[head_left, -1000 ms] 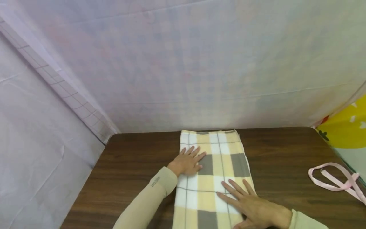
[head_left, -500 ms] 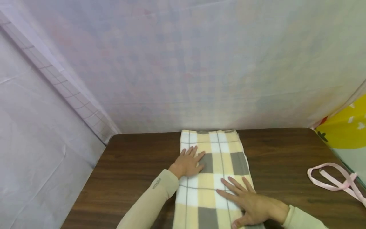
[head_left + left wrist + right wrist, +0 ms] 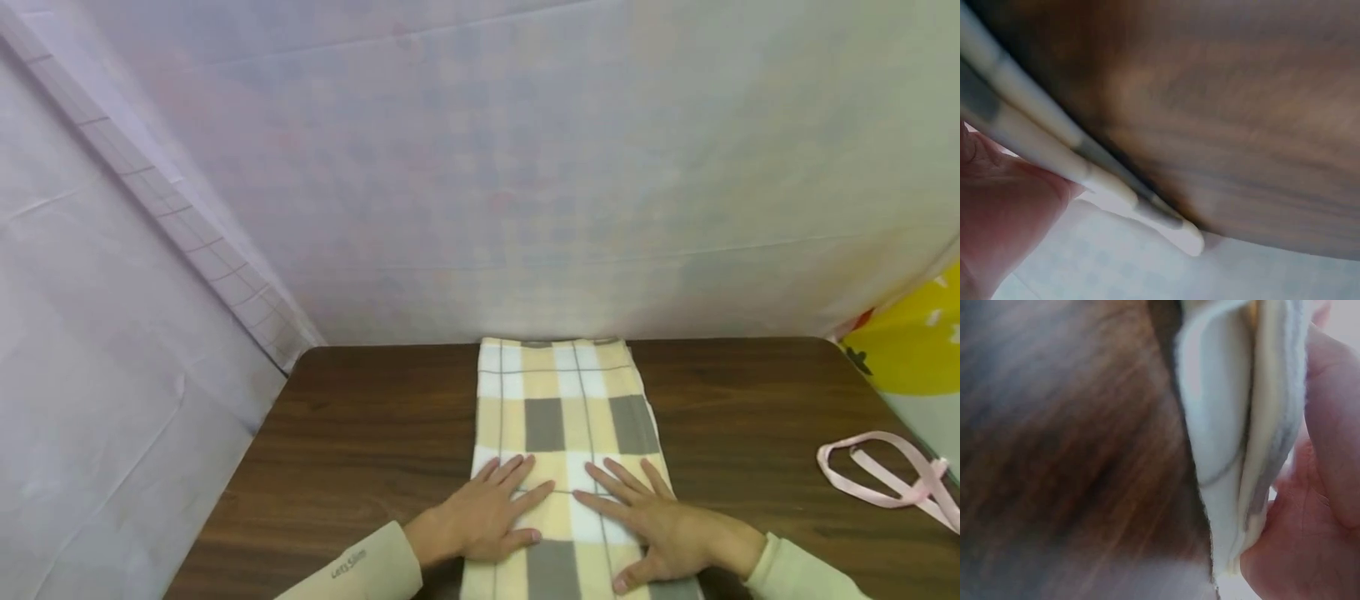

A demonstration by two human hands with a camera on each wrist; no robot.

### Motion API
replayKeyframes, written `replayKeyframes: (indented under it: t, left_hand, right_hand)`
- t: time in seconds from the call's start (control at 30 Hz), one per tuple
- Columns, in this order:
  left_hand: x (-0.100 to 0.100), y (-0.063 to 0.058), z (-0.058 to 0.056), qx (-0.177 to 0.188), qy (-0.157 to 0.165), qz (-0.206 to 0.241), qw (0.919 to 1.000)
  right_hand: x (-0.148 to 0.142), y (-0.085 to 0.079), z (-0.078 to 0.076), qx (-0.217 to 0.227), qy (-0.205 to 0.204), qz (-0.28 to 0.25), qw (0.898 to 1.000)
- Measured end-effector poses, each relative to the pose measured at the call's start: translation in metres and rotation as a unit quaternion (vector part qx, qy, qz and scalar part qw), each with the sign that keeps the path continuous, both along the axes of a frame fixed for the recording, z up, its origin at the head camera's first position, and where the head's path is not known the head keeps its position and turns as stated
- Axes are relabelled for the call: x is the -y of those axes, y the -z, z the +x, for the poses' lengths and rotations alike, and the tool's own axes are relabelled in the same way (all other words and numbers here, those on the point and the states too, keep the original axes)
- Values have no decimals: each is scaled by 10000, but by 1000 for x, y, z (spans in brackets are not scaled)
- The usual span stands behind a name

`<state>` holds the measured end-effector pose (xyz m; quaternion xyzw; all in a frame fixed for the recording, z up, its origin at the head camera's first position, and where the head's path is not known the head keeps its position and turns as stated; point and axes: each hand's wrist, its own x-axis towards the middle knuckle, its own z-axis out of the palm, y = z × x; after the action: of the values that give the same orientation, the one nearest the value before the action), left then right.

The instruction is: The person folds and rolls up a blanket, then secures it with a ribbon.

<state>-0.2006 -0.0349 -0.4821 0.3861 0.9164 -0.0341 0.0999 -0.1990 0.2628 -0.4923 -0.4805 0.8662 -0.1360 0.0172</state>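
Note:
A folded plaid cloth (image 3: 573, 417) in yellow, white and grey lies lengthwise on the dark wooden table (image 3: 360, 433). My left hand (image 3: 487, 517) lies flat on its near part, fingers straight and spread. My right hand (image 3: 652, 525) lies flat beside it on the cloth's right side, its thumb near the cloth's edge. The two hands are almost touching. In the left wrist view the cloth's stacked layers (image 3: 1041, 144) run past my palm (image 3: 1004, 219). Close up in the right wrist view, the cloth's folded edge (image 3: 1229, 456) sits against my right hand (image 3: 1310, 537).
A pink ribbon (image 3: 885, 475) lies looped near the table's right edge. Pale sheeting (image 3: 525, 183) hangs behind and to the left of the table. A yellow patterned surface (image 3: 915, 350) shows at the far right.
My left hand has slid from the cloth's far left part back toward me and now lies beside the right hand. The right hand has barely moved.

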Motion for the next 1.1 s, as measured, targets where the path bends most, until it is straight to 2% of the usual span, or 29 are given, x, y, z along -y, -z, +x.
replayKeyframes:
  t: [0.13, 0.2, 0.3, 0.4, 0.5, 0.63, 0.7, 0.83, 0.9, 0.97, 1.03, 1.1]
  left_hand:
    - [9, 2, 23, -266, 348, -60, 9990]
    - [13, 4, 34, -519, 617, -100, 9967]
    - [20, 8, 46, -973, 1048, -242, 9894]
    - [25, 12, 54, -1277, 1334, -434, 9818]
    - [27, 14, 57, -1278, 1398, -487, 9807]
    - [30, 16, 57, -1168, 1410, -402, 9823]
    - [31, 16, 56, -1142, 1436, -334, 9825]
    - [32, 16, 55, -954, 1476, -154, 9843]
    - [33, 17, 54, -866, 1501, -38, 9849]
    - [34, 18, 53, -777, 1525, 86, 9852]
    - [35, 18, 53, -778, 1556, 175, 9846]
    - [35, 18, 53, -769, 1561, 243, 9844]
  right_hand:
    - [0, -1, 0, -73, 0, -18, 10000]
    - [1, 0, 1, -139, -4, -16, 9999]
    - [1, 0, 2, -172, 35, 0, 9998]
    - [2, 0, 3, -301, 42, 23, 9995]
    - [1, 0, 5, -721, -34, 30, 9974]
    - [0, -2, 15, -1156, -355, -212, 9924]
    - [-2, -5, 22, -1012, -501, -292, 9932]
    - [-6, -13, 36, -561, -458, -80, 9973]
    - [-8, -11, 39, -607, -597, -75, 9963]
    - [-10, -5, 38, -882, -948, -231, 9913]
    - [-12, 4, 37, -1325, -1312, -521, 9811]
    - [-13, 11, 36, -1651, -1457, -750, 9726]
